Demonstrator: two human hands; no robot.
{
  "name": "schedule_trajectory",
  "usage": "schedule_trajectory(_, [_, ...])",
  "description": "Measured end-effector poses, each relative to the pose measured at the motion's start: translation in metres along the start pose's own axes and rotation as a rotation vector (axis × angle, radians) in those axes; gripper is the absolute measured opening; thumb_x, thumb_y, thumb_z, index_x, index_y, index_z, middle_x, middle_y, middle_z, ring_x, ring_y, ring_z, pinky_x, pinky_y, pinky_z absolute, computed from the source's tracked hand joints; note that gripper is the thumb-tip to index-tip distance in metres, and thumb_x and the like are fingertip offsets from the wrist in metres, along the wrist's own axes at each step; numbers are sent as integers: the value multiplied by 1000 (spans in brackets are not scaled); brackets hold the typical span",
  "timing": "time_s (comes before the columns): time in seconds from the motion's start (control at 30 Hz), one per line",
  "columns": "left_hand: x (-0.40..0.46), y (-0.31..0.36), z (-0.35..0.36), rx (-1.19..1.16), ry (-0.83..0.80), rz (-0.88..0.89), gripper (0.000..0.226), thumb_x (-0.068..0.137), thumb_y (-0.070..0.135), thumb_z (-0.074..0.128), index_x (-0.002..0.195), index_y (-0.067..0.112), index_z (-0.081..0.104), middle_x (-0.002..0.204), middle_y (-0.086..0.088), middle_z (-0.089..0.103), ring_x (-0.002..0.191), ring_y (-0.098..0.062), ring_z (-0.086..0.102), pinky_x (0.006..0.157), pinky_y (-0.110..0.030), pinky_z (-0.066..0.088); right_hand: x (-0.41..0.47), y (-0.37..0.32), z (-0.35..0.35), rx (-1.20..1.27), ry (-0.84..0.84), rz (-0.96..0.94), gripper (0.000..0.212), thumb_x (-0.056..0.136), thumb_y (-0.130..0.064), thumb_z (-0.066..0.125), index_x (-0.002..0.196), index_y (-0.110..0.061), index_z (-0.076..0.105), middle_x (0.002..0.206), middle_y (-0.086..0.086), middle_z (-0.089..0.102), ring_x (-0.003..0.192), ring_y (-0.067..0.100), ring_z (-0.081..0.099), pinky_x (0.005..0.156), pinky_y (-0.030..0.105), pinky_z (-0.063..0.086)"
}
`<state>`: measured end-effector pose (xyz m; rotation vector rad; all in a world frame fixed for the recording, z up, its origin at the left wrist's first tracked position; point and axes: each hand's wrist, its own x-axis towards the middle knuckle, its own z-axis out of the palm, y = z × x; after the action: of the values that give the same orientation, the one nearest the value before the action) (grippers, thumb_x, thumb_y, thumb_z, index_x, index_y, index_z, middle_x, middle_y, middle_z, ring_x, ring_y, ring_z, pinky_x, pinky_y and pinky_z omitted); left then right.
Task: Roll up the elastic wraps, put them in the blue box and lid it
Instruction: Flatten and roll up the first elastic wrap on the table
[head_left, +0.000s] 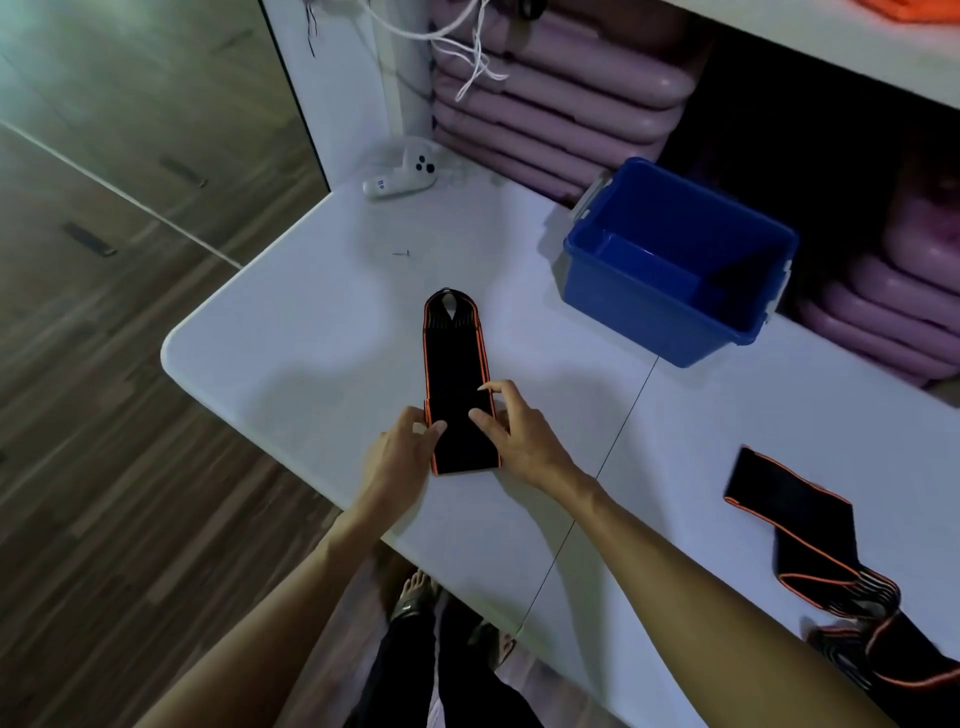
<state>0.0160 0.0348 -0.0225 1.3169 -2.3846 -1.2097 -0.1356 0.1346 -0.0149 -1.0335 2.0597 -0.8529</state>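
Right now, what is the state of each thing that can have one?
Box: open, no lid on, nothing visible inside.
Centre wrap: flat on the table, unrolled.
Right wrap: loose, unrolled, untouched.
Left hand: fingers pinching the centre wrap's near end.
Right hand: fingertips on the same end.
Controller: lying untouched.

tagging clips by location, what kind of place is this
Probably a gym or fitness studio storeroom: stacked purple pads fill the shelving, black-and-orange elastic wraps lie on a white table, and the floor is wood plank.
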Motion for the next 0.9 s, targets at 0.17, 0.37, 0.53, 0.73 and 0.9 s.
schedule_trajectory(0.17, [13,5,-1,42,15,-99,28,97,42,47,105,16,53,65,4,62,64,-23,59,53,-32,36,-1,1,-3,13,-19,1,59,97,-28,58,149,-31,28,70,0,55,62,11,56,58,24,49])
schedule_trajectory(0.37, [21,4,3,89,57,-71,27,94,43,51,101,17,55,60,2,64,58,-21,59,51,-31,35,-6,-5,7,-14,59,-5,52,96,-5,59,144,-16,41,72,-21,43,58,-8,51,60,5,43])
schedule_trajectory(0.53, [19,-1,0,33,60,-1,25,93,39,55,104,17,52,54,1,65,53,-15,61,53,-33,46,-14,-6,19,35,145,4,52,95,-8,62,143,-16,43,121,11,67,112,22,65,94,33,55])
schedule_trajectory(0.73, [18,-2,-3,174,117,307,30,93,28,58,120,15,53,110,-8,52,72,-23,59,56,-36,52,-20,-3,23,-130,176,17,48,98,-14,58,143,-26,43,112,5,59,104,17,60,93,33,54])
schedule_trajectory(0.9, [27,-28,-10,370,-10,645,43,96,45,47,130,18,54,142,-7,44,126,-26,47,88,-45,54,-18,4,22,-480,150,-146,65,96,-13,59,152,-33,31,147,10,37,116,26,48,81,38,57])
